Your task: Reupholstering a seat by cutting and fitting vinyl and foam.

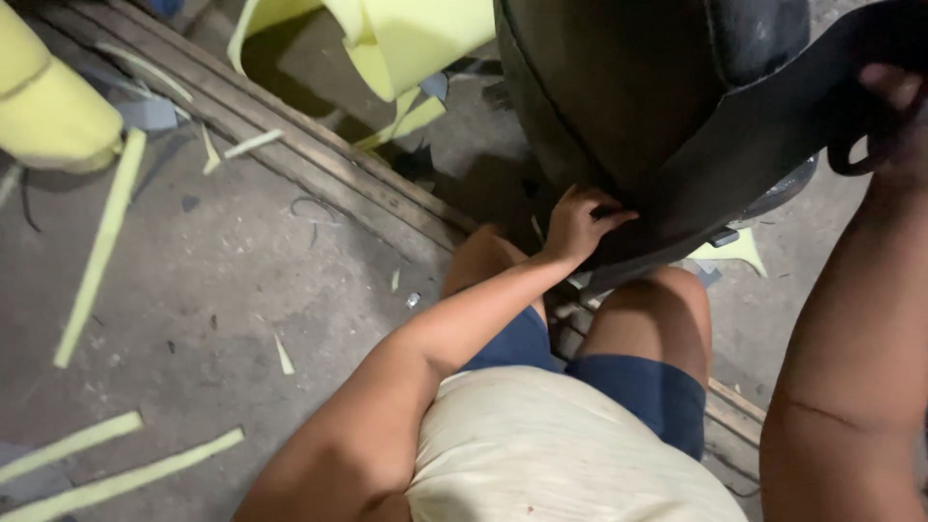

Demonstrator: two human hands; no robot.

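- Head view showed the left hand (pixel 578 224) closed on the lower edge of a black cover (pixel 764 126), fingers curled over the fold and pinching it just above the knees.
- The right hand (pixel 894 106) was at the top right corner, closed around the upper part of the same black cover (only a few fingertips showed, so how firm that grip was I cannot tell exactly).
- The black cover ran as a taut band between the two hands, lying across a large dark padded seat form (pixel 619 87) that stood on the floor in front of the person.
- Judging by this, the cover sat only partly on: one band lay stretched over the side, while much of the dark form was bare, so the pulling and fitting looked far from finished.
- Yellow foam sheets (pixel 406 39) and cut foam strips (pixel 97 251) lay about on the concrete floor (pixel 242 290), beside long wooden planks (pixel 319 164).
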